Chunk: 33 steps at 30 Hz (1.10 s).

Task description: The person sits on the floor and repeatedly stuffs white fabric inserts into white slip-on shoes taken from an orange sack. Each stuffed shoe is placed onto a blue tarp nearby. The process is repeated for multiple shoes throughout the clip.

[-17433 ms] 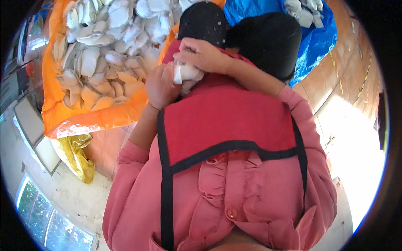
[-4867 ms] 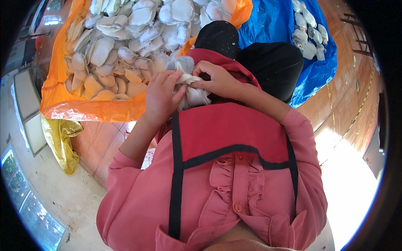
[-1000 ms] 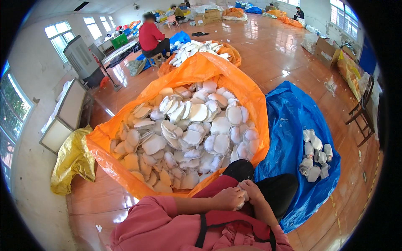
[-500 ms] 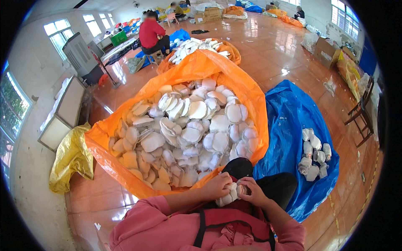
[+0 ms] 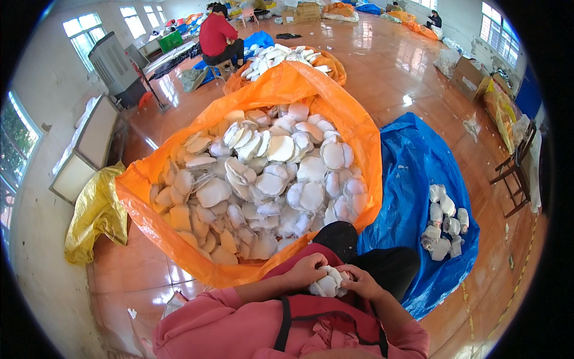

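Observation:
Over my lap I hold a small bundle of soft white pads (image 5: 327, 283), its layers fanned and bunched. My left hand (image 5: 306, 270) grips its left side with curled fingers. Its upper right edge is pinched by my right hand (image 5: 361, 282), fingers bent around it. Just ahead lies a large orange sack (image 5: 372, 179), spread wide, with its rim folded out. A heap of loose white and cream pads (image 5: 275, 179), rounded and flat, fills it. To my right, several compact white bundles (image 5: 445, 222) rest on a blue plastic sheet (image 5: 412, 173).
A yellow sack (image 5: 98, 215) lies on the tiled floor at left, near a white cabinet (image 5: 89, 158). Beyond the orange sack is another pile of pads (image 5: 281, 58); a person in red (image 5: 215, 39) sits beside it. A wooden chair (image 5: 515, 173) stands at right.
The bundle between my hands now shows more white layers, looking more opened out. My right fingers have shifted over its top edge. The view has shifted slightly.

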Each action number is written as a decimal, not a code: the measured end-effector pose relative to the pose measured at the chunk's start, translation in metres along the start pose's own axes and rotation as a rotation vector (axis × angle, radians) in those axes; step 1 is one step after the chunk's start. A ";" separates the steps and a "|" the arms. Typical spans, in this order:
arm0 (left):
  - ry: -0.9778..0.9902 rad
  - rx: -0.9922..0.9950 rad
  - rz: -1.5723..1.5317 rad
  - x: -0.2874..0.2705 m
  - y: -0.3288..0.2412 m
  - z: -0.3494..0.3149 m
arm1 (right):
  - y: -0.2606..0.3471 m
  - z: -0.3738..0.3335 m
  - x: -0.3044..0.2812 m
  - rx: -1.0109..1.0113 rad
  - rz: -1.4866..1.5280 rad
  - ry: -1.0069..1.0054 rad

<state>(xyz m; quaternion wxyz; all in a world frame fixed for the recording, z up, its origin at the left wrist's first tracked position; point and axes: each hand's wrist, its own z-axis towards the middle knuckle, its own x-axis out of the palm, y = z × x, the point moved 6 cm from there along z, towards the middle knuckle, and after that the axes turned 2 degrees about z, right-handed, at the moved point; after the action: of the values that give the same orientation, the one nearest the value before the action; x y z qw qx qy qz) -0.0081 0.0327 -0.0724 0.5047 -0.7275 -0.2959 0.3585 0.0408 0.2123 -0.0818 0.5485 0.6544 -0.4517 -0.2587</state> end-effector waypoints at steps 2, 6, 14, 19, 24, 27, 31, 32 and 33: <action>-0.004 0.069 0.125 0.000 0.000 -0.003 | 0.004 -0.001 0.002 -0.065 -0.128 -0.028; 0.037 0.016 0.212 0.000 0.003 -0.012 | 0.011 -0.004 0.016 -0.109 -0.347 -0.083; 0.128 -0.125 0.152 -0.002 0.001 -0.022 | 0.012 0.001 0.034 -0.156 -0.516 -0.188; 0.131 -0.010 0.143 -0.003 0.009 -0.026 | -0.010 0.001 0.033 -0.318 -0.582 -0.256; 0.157 0.084 0.140 -0.007 -0.003 -0.028 | -0.008 0.002 0.039 -0.333 -0.573 -0.209; 0.222 0.045 0.234 -0.009 -0.001 -0.023 | -0.008 0.005 0.040 -0.249 -0.534 -0.166; 0.254 0.117 0.313 -0.013 -0.008 -0.006 | 0.011 0.003 0.029 -0.277 -0.377 -0.048; 0.253 0.201 0.264 -0.014 -0.006 0.002 | 0.011 0.001 0.024 -0.358 -0.458 -0.052; 0.256 0.193 0.306 -0.022 -0.021 0.006 | 0.016 -0.003 0.020 -0.381 -0.523 -0.091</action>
<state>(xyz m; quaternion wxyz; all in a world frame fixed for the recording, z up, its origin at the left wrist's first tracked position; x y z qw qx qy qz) -0.0269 0.0250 -0.0490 0.5453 -0.7517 -0.0800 0.3623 0.0474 0.1969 -0.0627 0.5555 0.6216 -0.2356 -0.4996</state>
